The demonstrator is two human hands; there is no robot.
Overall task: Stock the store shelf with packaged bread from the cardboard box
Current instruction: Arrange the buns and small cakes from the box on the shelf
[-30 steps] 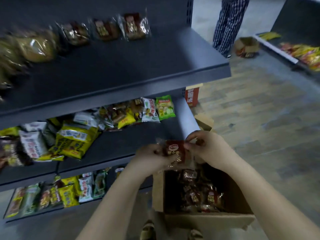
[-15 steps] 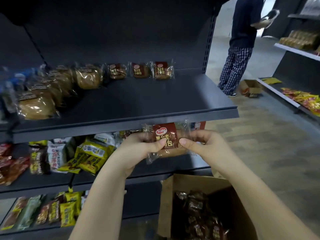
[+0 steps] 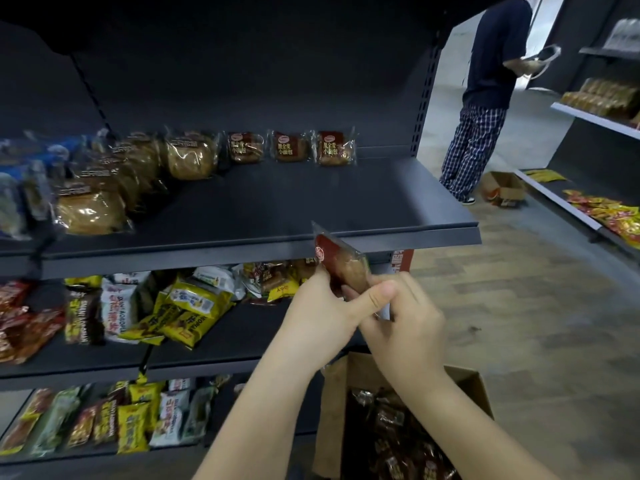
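L hand [image 3: 322,317] & R hand [image 3: 405,323] grip bread pkt [image 3: 341,261] by shelf [image 3: 311,209].

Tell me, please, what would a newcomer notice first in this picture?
First, the left hand and right hand in the centre, together holding a red bread packet at the front edge of the dark upper shelf. Then three matching packets standing at the back of that shelf, and the open cardboard box at the bottom right.
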